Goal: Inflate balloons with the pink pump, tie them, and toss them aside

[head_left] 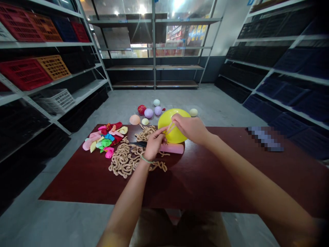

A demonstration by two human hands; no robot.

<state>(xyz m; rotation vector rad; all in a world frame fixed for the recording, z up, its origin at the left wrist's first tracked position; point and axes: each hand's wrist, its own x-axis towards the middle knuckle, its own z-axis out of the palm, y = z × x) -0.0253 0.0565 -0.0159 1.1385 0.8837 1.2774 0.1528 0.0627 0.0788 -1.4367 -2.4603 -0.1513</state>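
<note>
An inflated yellow balloon (181, 132) is held just above the table, in front of me. My left hand (155, 142), with a green band at its wrist, pinches at the balloon's near left side, where its neck seems to be. Closed fingers of my right hand (191, 127) meet it there from above; they largely hide the neck. Under the balloon lies a pink cylinder (173, 148), partly behind my left hand. Black thin strands or a nozzle (138, 144) show left of that hand. A heap of beige curly cord-like pieces (123, 159) spreads beside and behind my left wrist.
Uninflated coloured balloons (105, 139) lie piled on the left of the dark red table (205, 178). A blurred flat object (266, 139) is at right. Several small inflated balloons (148, 113) rest beyond the far edge. Crate-filled shelves (59, 44) flank both sides.
</note>
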